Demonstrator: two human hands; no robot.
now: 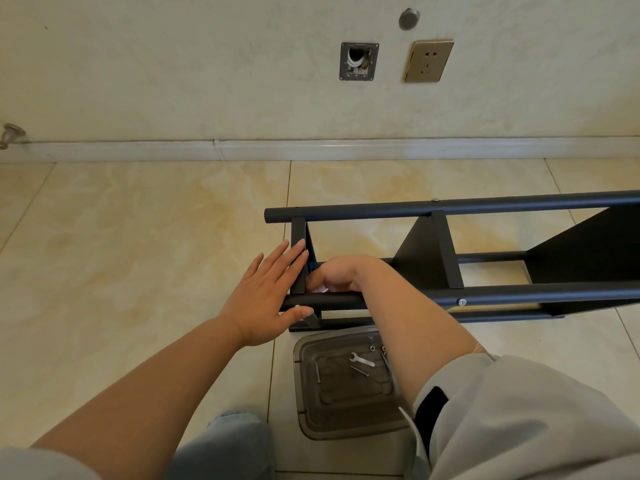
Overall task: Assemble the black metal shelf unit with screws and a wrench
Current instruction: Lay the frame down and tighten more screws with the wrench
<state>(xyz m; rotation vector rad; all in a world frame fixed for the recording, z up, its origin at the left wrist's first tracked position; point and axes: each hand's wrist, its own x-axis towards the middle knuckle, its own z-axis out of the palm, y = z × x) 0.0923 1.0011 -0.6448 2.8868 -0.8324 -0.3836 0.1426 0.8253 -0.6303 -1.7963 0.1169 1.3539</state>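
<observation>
Down by the near end of the frame, the left hand (268,296) lies flat with its fingers straight, the fingertips against the end shelf panel (298,258) and the thumb touching a screw head (297,307) on the near black tube (519,295). The right hand (334,274) reaches inside the frame behind that tube, fingers curled under; whether it holds anything cannot be told. The black metal shelf unit (433,251) lies on its side on the tiled floor (138,237), running away to the right, well apart from the wall. Just beside it, nearer the person, sits a clear plastic tray (311,417) holding a small silver wrench (362,359) and loose screws (359,371). A brass socket plate (428,60) is on the wall.
</observation>
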